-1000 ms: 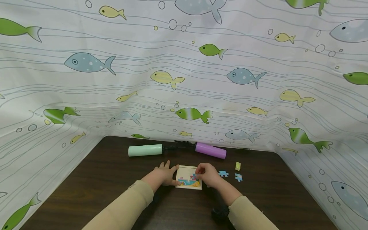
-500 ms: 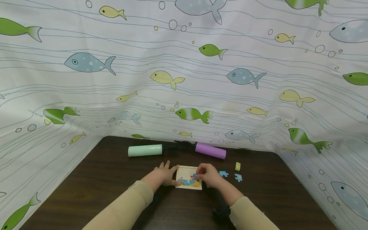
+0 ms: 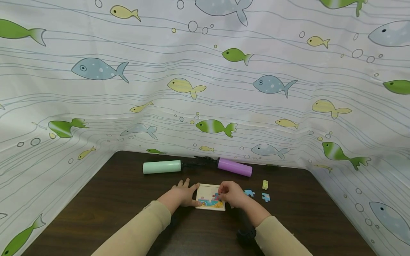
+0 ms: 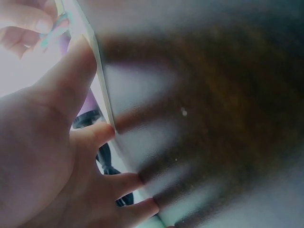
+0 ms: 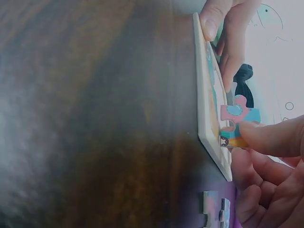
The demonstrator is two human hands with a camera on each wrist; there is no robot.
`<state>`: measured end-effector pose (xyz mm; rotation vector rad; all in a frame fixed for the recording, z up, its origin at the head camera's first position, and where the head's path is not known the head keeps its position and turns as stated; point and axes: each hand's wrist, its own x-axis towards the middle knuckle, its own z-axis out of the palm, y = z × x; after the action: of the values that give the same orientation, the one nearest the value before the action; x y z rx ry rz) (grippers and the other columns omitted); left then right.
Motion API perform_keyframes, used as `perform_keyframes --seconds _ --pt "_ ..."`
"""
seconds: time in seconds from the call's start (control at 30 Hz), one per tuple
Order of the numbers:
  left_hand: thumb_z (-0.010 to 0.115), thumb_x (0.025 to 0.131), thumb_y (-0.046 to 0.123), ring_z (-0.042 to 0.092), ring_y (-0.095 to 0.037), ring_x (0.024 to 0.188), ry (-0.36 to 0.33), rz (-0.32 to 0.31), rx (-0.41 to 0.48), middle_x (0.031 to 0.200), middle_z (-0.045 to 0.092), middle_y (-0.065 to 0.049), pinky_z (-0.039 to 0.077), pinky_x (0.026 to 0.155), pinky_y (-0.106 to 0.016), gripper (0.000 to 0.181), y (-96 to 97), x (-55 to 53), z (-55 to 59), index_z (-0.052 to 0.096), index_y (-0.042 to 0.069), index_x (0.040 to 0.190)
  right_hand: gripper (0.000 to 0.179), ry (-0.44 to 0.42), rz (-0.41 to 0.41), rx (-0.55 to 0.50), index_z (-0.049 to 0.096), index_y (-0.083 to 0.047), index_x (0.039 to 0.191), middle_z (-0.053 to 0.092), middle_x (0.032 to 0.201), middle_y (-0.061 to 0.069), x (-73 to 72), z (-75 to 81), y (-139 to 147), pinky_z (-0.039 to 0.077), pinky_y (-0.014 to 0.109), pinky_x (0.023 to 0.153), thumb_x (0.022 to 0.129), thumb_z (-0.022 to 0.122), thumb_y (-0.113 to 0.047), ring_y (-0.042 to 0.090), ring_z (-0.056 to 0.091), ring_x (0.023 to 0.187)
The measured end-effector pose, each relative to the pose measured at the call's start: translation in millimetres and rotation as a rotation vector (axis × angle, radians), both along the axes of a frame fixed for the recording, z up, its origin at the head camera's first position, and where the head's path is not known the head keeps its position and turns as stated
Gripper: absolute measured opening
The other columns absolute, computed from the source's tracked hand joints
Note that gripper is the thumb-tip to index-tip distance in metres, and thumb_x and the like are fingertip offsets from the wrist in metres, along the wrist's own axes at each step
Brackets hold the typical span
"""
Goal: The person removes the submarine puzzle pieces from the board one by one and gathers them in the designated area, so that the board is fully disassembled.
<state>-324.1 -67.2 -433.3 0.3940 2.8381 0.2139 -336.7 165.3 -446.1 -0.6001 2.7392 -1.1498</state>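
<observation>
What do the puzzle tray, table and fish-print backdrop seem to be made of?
Puzzle tray: probably matte wood or fibreboard, judging by its thick, pale edge.
Table: perhaps wood or laminate; streaky brown grain, reflective sheen.
Fish-print backdrop: a flexible sheet, given its soft creases; fabric or plastic, I can't tell.

The tray (image 3: pixel 205 192) lay on the desk (image 3: pixel 96 202), about midway between its left and right edges. Joined pieces (image 3: pixel 209 203) lay in the tray's front part. The left grip (image 3: pixel 182 195) was along the tray's left edge; the right grip (image 3: pixel 231 194) had the held piece (image 5: pixel 247 115) at the tray's right side. Right of the tray lay a loose piece (image 3: pixel 249 193), then a second piece (image 3: pixel 266 197) nearer the desk's right edge, with a block (image 3: pixel 265 185) just behind it. Near the desk's back edge, behind the tray, lay the left tube (image 3: pixel 161 167) and right tube (image 3: pixel 235 167). Cloth (image 3: pixel 211 103) stood behind the desk.
</observation>
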Motion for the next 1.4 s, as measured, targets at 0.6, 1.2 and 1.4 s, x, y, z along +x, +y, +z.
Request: perform_keyframes --seconds 0.6,1.2,1.4 --pt "0.065 0.087 0.062 0.022 -0.046 0.143 -0.008 0.004 0.009 0.158 0.023 -0.021 0.026 0.109 -0.060 0.084 -1.5 0.1 -0.3 0.035 0.023 0.155 0.003 0.053 -0.061 -0.087 0.069 -0.002 0.093 0.063 0.086 0.003 12.1 13.4 58 0.049 0.037 0.068 0.091 0.069 0.000 0.019 0.056 0.077" --pt "0.065 0.087 0.062 0.022 -0.045 0.143 -0.014 0.018 0.005 0.159 0.023 -0.020 0.025 0.110 -0.059 0.083 -1.5 -0.5 -0.4 0.036 0.023 0.155 0.013 -0.111 -0.198 -0.052 0.064 0.006 0.093 0.058 0.074 0.004 41.2 6.1 170 0.047 0.036 0.061 0.089 0.071 -0.004 0.022 0.054 0.067" --pt "0.065 0.086 0.062 0.021 -0.045 0.143 -0.015 0.020 0.008 0.159 0.023 -0.021 0.025 0.109 -0.060 0.084 -1.1 -1.3 -1.4 0.036 0.023 0.155 0.015 -0.099 -0.271 -0.038 0.060 0.003 0.089 0.058 0.071 0.004 42.0 -0.2 168 0.047 0.036 0.058 0.086 0.073 -0.003 0.021 0.054 0.064"
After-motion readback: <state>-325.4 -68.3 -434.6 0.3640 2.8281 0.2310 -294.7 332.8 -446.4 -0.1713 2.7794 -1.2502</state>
